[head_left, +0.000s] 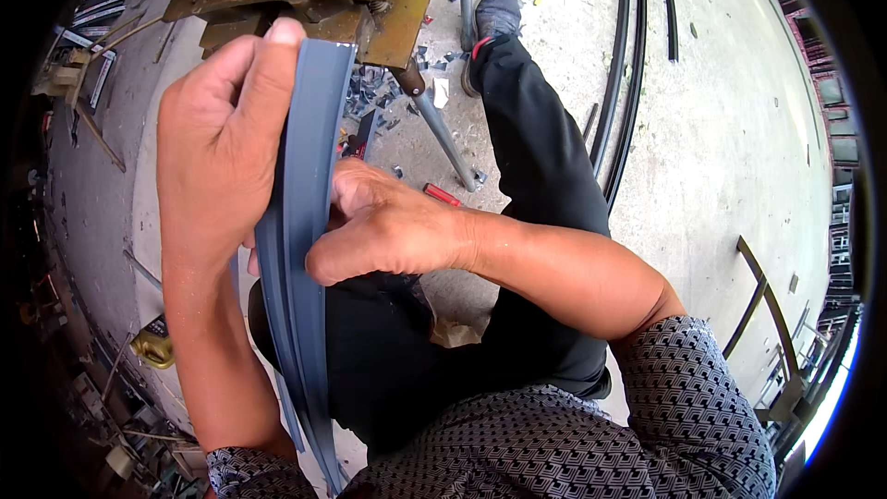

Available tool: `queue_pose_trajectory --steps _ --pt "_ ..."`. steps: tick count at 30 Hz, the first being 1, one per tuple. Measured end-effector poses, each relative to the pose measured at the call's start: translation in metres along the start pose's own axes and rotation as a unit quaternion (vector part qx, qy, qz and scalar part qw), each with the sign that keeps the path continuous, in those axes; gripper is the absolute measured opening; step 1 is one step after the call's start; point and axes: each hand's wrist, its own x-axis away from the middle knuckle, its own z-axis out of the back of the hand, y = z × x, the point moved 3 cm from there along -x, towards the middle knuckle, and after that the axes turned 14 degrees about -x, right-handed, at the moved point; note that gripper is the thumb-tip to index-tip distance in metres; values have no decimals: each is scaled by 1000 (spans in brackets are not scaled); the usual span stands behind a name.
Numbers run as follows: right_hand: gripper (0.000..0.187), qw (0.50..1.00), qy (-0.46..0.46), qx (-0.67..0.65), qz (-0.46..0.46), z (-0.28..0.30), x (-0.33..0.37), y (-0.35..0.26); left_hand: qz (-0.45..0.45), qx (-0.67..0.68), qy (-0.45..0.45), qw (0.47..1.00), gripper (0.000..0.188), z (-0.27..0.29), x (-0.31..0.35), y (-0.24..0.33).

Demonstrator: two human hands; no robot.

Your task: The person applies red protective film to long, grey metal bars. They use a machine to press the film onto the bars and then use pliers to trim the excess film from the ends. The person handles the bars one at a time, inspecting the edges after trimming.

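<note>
A long grey-blue profile strip (309,157) with lengthwise grooves runs from below the metal bench down past my left thigh. Near its upper end my left hand (217,134) is closed on its left edge, the thumb pointing up beside the cut end. Lower down, my right hand (383,222) grips the strip from the right, thumb across its front face; the other fingers are partly hidden behind it. Just beyond the strip's upper end stands a brown metal bench (397,23) with bolted, curved plates.
Dark offcuts (374,92) litter the floor under the bench, near its slanted metal leg (443,139). A red-handled tool (442,194) lies beside that leg. Long black strips (628,83) lie on the floor at right. A brass-coloured object (152,346) sits at left.
</note>
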Motion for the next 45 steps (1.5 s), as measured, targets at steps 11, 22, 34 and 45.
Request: queue_pose_trajectory --steps 11,22,34,45 --pt "31 989 3 140 41 -6 12 11 64 -64 11 996 37 17 4 -6" --pt "31 861 -56 496 -96 21 42 45 58 -83 29 994 44 26 7 -22" --pt "25 729 13 672 -129 82 60 67 -1 -78 -16 997 49 27 -4 -29" --pt "19 744 81 640 -171 104 88 82 -12 -65 141 988 43 -1 19 -10"
